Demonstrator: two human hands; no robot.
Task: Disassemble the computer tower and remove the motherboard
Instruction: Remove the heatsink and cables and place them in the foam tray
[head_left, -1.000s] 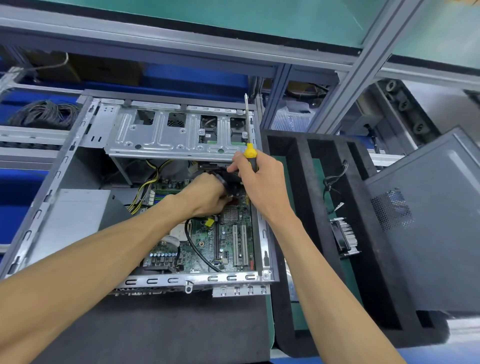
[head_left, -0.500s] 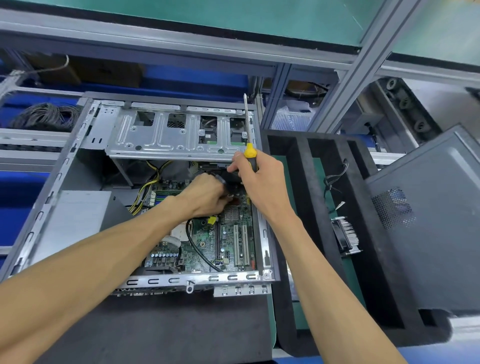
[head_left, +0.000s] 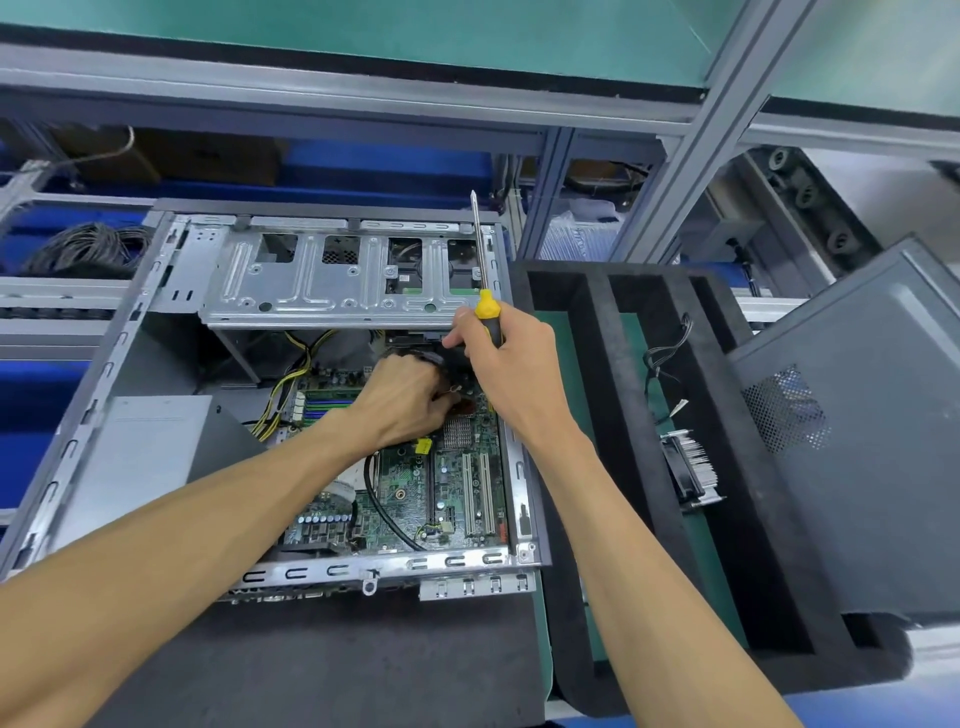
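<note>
Nearest me, two bare forearms reach forward over a dark mat (head_left: 311, 665) into the open computer tower (head_left: 119, 364), which lies on its side. The green motherboard (head_left: 410, 488) sits flat in the bottom of the case, still inside it, with a black cable (head_left: 382, 506) curving across it. The left hand (head_left: 402, 400) is down on the board's far part, fingers curled around something small there that I cannot make out. Just beside it, the right hand (head_left: 511, 364) grips a screwdriver (head_left: 485, 291) by its black and yellow handle, shaft pointing up and away. Beyond the hands a silver drive cage (head_left: 322, 280) spans the case. To the right stands a black foam tray (head_left: 602, 415) holding a finned heatsink (head_left: 693, 467), and a grey side panel (head_left: 857, 441) leans past it.
</note>
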